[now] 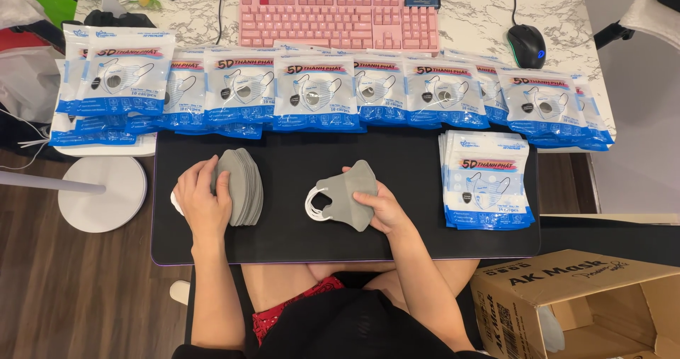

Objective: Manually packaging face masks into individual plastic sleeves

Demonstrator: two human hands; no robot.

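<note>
Fingers (365,202) of the right hand (382,209) are closed on a small bunch of grey masks (347,197) at mid-frame, white ear loops hanging left. At centre left, the left hand (202,196) curls over a fanned stack of grey masks (241,187), gripping its edge. Both lie on the black mat (297,238) covering the worktop. Judging by this, counting off masks is under way; bagging needs a pouch from the pile of printed pouches (487,182), centre right. Farther up, a row of filled pouches (319,93) precedes a pink keyboard (338,20).
</note>
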